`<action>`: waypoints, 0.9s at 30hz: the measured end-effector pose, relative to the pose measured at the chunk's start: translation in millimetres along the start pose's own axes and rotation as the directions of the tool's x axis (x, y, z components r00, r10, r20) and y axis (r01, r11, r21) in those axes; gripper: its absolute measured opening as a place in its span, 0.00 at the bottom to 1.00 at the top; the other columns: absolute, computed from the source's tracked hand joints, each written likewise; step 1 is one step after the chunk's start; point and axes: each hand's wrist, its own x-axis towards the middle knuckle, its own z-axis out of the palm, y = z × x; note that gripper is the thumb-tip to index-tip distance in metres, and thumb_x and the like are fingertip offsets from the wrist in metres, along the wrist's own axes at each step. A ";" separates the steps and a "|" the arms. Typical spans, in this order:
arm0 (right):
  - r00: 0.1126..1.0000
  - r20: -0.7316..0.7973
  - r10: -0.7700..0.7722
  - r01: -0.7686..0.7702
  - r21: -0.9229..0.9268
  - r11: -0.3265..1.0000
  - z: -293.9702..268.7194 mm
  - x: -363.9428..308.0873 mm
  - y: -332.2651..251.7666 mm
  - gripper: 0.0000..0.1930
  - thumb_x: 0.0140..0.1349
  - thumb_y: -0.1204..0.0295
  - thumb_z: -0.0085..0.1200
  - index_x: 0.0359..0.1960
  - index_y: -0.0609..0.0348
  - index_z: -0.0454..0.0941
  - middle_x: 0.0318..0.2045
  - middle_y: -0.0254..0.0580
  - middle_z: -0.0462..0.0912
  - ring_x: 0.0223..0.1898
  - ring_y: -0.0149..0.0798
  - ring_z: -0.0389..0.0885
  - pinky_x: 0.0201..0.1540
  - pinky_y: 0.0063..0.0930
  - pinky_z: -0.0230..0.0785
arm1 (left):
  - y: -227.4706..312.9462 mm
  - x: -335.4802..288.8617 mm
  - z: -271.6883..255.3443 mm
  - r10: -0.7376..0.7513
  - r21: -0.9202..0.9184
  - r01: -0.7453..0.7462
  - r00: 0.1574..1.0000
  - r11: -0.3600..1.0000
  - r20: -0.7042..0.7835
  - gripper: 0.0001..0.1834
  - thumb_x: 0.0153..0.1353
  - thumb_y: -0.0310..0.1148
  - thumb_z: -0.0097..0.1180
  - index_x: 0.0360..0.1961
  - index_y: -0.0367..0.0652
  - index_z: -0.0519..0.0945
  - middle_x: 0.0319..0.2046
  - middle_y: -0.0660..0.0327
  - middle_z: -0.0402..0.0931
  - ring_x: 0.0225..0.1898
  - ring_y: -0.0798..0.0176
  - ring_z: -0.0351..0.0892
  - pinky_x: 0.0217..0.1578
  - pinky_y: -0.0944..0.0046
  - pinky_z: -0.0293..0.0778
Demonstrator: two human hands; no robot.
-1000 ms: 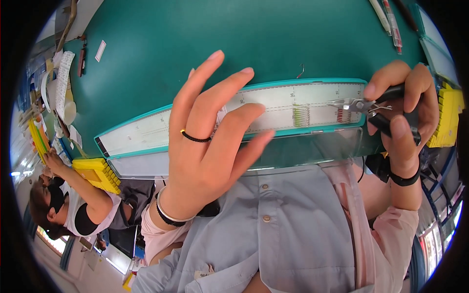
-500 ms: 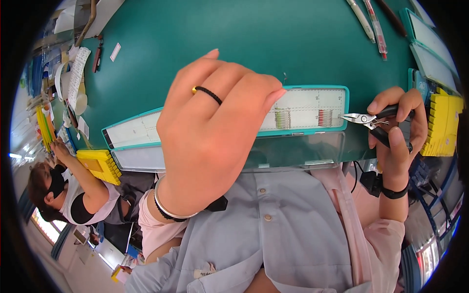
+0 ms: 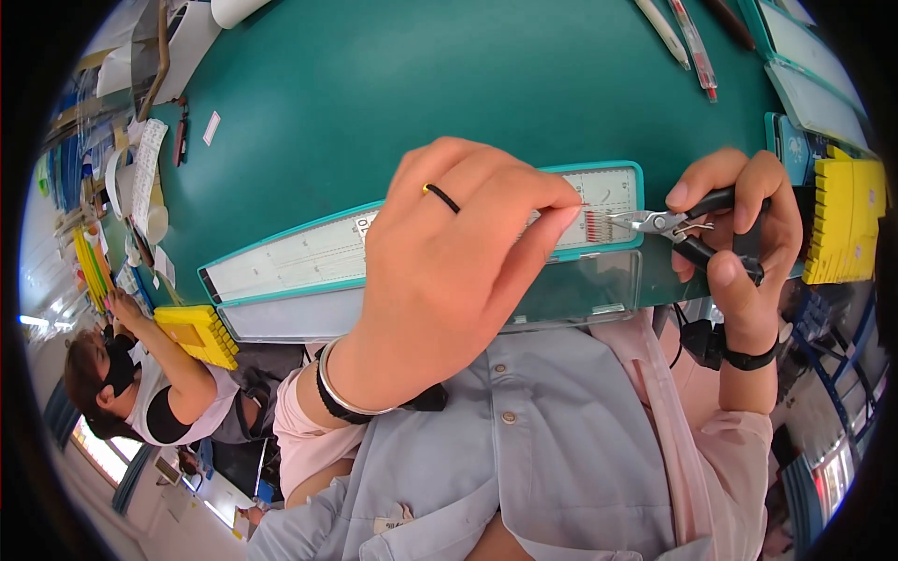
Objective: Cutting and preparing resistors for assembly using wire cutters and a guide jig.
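Note:
A long, shallow teal-rimmed case (image 3: 309, 251) lies open across the front of the table, its clear lid (image 3: 572, 292) folded toward me. At its right end stands a row of fine red-tipped pieces (image 3: 599, 225); whether they are pins or hooks I cannot tell. My left hand (image 3: 458, 234) hovers over the case, thumb and forefinger pinched beside that row. A tiny reddish bit shows at the fingertips; what they hold is too small to make out. My right hand (image 3: 753, 210) grips small black-handled pliers (image 3: 659, 222), their pointed metal jaws at the row's right side.
Yellow toothed blocks (image 3: 847, 220) sit at the right edge, beside other teal cases (image 3: 814, 89). Pens (image 3: 694, 47) lie at the back right. Papers (image 3: 150, 168) crowd the left side, where another person (image 3: 173, 374) works near a yellow block (image 3: 195, 335).
My left hand has moved right and lower, bringing its pinch beside the red-tipped row. The pliers have shifted left, their jaws reaching over the case's right end. The view has shifted slightly.

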 end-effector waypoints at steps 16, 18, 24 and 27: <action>0.985 0.147 -0.094 0.085 0.067 0.994 -2.0 -0.4 0.6 0.18 0.61 0.75 0.62 0.36 0.56 0.59 0.46 0.64 0.79 0.35 0.31 0.80 0.32 0.20 0.79 | -0.4 -5.1 -8.4 -0.121 -0.257 0.156 0.981 0.954 0.149 0.04 0.61 0.22 0.62 0.36 0.39 0.79 0.31 0.62 0.79 0.35 0.61 0.74 0.42 0.64 0.69; 0.987 0.141 -0.080 0.075 0.043 0.996 -4.5 -1.8 -0.4 0.17 0.62 0.75 0.62 0.36 0.56 0.59 0.45 0.64 0.79 0.34 0.31 0.80 0.32 0.20 0.79 | -1.3 -5.2 -9.1 -0.099 -0.250 0.144 0.978 0.957 0.184 0.07 0.60 0.22 0.63 0.39 0.39 0.80 0.34 0.60 0.80 0.38 0.59 0.75 0.43 0.63 0.70; 0.997 0.048 -0.067 0.075 -0.184 0.980 -7.1 0.3 -8.0 0.21 0.62 0.62 0.65 0.34 0.55 0.61 0.42 0.58 0.80 0.36 0.33 0.80 0.29 0.18 0.78 | 4.8 -14.9 -18.2 -0.023 0.036 0.017 0.987 0.999 0.162 0.33 0.47 0.42 0.75 0.56 0.45 0.80 0.62 0.49 0.69 0.64 0.40 0.65 0.63 0.46 0.63; 0.967 0.231 -0.103 0.172 -0.305 0.937 -17.2 9.0 -7.9 0.16 0.60 0.69 0.62 0.33 0.57 0.63 0.43 0.63 0.80 0.40 0.38 0.80 0.32 0.20 0.78 | 1.3 -25.3 -10.6 0.020 0.135 -0.057 0.966 0.989 0.259 0.42 0.43 0.52 0.76 0.62 0.52 0.78 0.70 0.49 0.59 0.71 0.32 0.50 0.68 0.40 0.53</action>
